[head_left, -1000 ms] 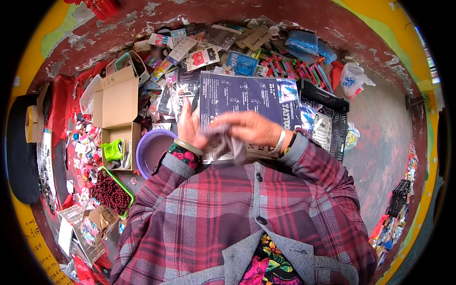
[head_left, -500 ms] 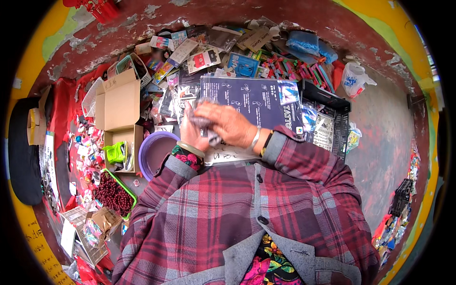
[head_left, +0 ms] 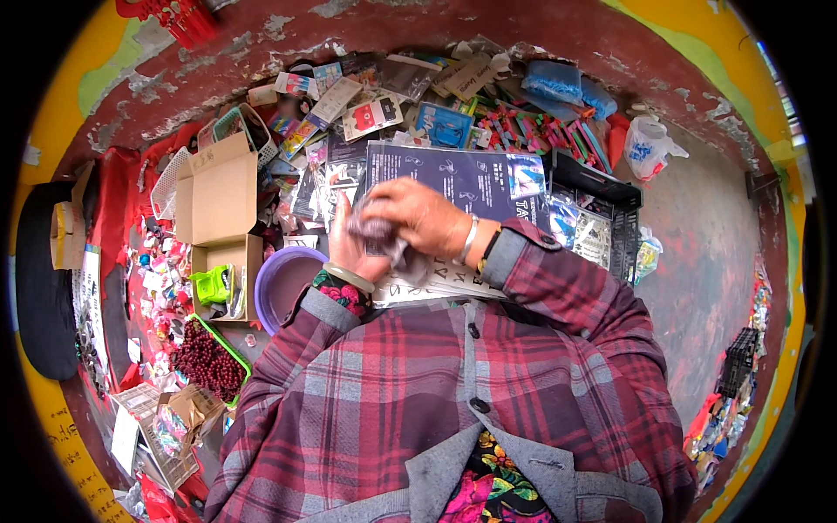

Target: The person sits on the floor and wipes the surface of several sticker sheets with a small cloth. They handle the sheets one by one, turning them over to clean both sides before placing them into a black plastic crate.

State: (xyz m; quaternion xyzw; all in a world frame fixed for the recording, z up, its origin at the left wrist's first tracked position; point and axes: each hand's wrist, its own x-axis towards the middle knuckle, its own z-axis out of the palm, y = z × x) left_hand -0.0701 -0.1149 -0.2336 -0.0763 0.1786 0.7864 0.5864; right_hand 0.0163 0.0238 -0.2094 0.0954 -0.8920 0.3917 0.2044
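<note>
Cluttered red floor strewn with small packaged goods.
At frame centre, a crumpled clear plastic packet point(head_left: 384, 237) sits clamped between both hands: left hand point(head_left: 349, 248) fingers wrapped beneath, right hand point(head_left: 418, 213) fingers curled over it, above a dark printed board point(head_left: 475, 179); purple bowl point(head_left: 283, 283) lower left.

A red-and-grey plaid shirt with dark buttons, a floral cuff, a pale bangle and a silver bracelet.

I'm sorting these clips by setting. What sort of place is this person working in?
Probably a small street stall or floor-level vendor spot. Packaged small goods lie spread across the ground, an open cardboard box and a tray of dark red beads sit nearby, and the worn painted wall suggests an informal setting.
</note>
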